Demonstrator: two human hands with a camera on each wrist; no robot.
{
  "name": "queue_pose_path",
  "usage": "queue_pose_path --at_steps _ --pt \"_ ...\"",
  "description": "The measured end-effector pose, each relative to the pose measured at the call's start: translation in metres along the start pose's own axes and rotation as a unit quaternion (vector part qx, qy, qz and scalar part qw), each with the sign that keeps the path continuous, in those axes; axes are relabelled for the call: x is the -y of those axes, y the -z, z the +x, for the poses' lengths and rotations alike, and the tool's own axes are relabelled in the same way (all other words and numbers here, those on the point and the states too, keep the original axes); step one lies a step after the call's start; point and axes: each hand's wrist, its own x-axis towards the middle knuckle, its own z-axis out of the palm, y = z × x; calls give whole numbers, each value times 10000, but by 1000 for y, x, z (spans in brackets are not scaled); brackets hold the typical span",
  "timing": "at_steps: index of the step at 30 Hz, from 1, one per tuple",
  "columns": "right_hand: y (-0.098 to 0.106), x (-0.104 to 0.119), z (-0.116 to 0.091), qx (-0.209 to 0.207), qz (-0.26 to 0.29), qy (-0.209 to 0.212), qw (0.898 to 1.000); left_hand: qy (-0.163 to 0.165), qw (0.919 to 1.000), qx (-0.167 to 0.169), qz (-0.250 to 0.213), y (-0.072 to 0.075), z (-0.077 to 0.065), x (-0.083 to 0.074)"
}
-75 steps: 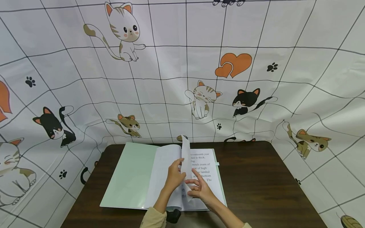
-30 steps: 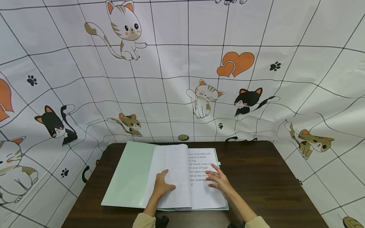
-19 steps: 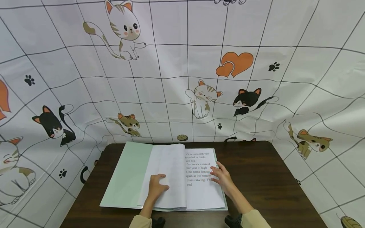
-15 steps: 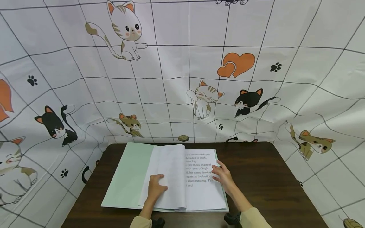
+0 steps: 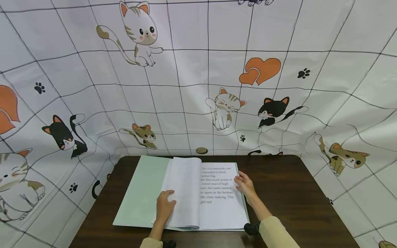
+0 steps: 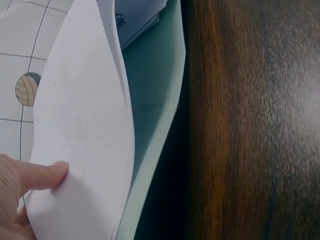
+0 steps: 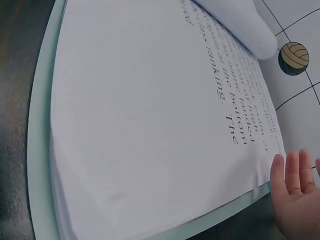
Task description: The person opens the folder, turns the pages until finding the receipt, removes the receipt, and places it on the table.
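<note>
A book with a pale green cover (image 5: 139, 196) lies spread on the table, its printed right page (image 5: 221, 206) showing English text. White turned pages (image 5: 186, 196) bulge over the left side. My left hand (image 5: 165, 206) holds their left edge; in the left wrist view the thumb (image 6: 47, 176) lies on top of the white page (image 6: 85, 115) and part of a finger shows beyond the edge. My right hand (image 5: 246, 187) is at the book's right edge, fingers extended over the page margin. The right wrist view shows that hand (image 7: 299, 200) with straight, spread fingers and nothing gripped.
The dark wooden table (image 5: 285, 199) extends on both sides of the book. Behind and around it hangs a white gridded cloth (image 5: 186, 69) printed with cats and hearts. Black wrist devices (image 5: 252, 228) sit at the sleeves.
The sheet held upright at the book's middle has been turned to the left. My left hand has moved left with the pages; my right hand has let go and shifted to the right edge.
</note>
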Motion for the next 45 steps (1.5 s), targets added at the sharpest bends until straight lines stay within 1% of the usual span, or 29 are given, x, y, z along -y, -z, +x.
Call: queue_pose_path --at_steps 3,7,10,13,16,21,26,30,34,37,40,45 --pt "3 -3 4 -100 -132 55 9998 5 9998 -191 -72 0 1 2" --pt "3 -5 8 -235 -360 199 9989 0 9990 -451 -38 1 2 4" --pt "-1 -5 11 -293 -531 355 9975 34 9986 -522 17 2 2 8" --pt "-6 -4 14 -260 -707 516 9958 125 9986 -512 26 3 1 11" --pt "-9 -4 18 -226 -799 597 9948 286 9989 -369 6 3 -2 13" --pt "-10 -5 21 -296 -684 399 9964 467 9989 -10 76 2 -6 21" --pt "-13 -7 22 -272 -740 323 9964 574 9980 263 12 2 -9 32" --pt "-15 -8 22 -334 -972 336 9941 580 9974 436 13 1 -10 40" --pt "-17 -7 24 -408 -1226 391 9908 507 9975 486 -115 4 -10 44" --pt "-17 -6 25 -400 -1320 352 9898 564 9967 535 -225 5 -11 46" --pt "-17 -4 26 -373 -1326 234 9902 633 9960 577 -241 6 -13 47" --pt "-17 0 30 -399 -1230 131 9915 639 9960 555 -278 9 -10 48"
